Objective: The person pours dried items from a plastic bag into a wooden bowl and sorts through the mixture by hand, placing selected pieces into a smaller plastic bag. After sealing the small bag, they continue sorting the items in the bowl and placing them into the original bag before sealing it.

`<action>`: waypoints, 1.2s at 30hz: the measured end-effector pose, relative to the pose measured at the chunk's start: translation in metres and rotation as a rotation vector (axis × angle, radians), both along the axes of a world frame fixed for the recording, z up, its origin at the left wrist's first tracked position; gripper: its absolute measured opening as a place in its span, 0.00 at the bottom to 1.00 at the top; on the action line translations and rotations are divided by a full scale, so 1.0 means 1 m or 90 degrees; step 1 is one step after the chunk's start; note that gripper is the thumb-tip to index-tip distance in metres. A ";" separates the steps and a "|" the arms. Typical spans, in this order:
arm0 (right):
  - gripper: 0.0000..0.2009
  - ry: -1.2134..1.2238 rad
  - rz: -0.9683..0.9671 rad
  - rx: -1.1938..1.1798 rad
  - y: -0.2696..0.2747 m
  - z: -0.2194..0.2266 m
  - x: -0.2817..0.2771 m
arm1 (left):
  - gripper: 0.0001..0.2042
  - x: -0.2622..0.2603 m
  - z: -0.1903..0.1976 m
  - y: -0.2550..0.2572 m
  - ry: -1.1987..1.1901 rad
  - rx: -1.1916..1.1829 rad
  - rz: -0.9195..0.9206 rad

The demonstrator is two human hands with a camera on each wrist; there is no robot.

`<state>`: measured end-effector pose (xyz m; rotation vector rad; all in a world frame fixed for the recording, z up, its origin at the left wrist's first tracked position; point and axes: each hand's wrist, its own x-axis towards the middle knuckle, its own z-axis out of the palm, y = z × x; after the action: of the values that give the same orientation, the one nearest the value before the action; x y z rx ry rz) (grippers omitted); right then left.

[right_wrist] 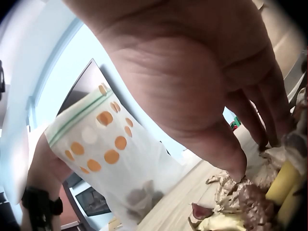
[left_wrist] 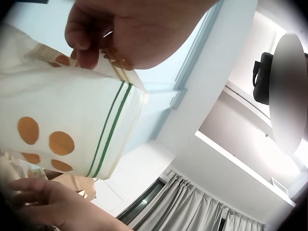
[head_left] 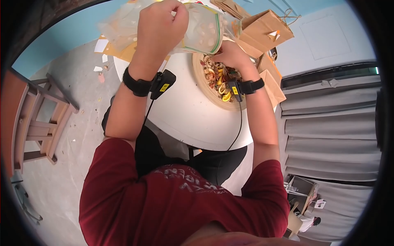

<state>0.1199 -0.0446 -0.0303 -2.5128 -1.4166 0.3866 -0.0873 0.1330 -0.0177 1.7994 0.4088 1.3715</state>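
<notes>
My left hand [head_left: 162, 30] grips the top edge of a translucent zip bag [head_left: 205, 30] with orange dots and a green zip line. In the right wrist view, greyish pieces [right_wrist: 142, 197] show through the bag's lower end. My right hand [right_wrist: 192, 91] reaches down over a round, pale wooden tray [head_left: 198, 67], to the right of the bag. Its thumb and fingertips touch a heap of dried-looking pieces [right_wrist: 236, 202], with a gap between thumb and fingers. Yellow slices [head_left: 225, 97] lie near the tray's front rim.
The tray stands on a round white table [head_left: 180, 110]. Brown paper bags [head_left: 262, 30] stand behind and to the right. A wooden chair [head_left: 43, 127] is on the left, and paper scraps [head_left: 98, 69] litter the floor. Grey curtains [head_left: 328, 127] hang at the right.
</notes>
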 end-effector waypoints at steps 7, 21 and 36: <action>0.23 -0.040 0.030 -0.001 0.019 0.000 -0.023 | 0.10 0.000 -0.001 0.002 -0.001 0.011 0.008; 0.07 0.046 -0.044 0.028 0.016 -0.003 -0.017 | 0.10 0.000 -0.002 0.001 0.002 -0.009 -0.010; 0.12 0.220 -0.007 0.066 0.017 0.014 -0.039 | 0.10 -0.002 0.001 0.000 -0.005 0.001 -0.009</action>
<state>0.0806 -0.0279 -0.0160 -2.2359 -1.2521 0.6886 -0.0890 0.1329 -0.0169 1.7951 0.3894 1.3689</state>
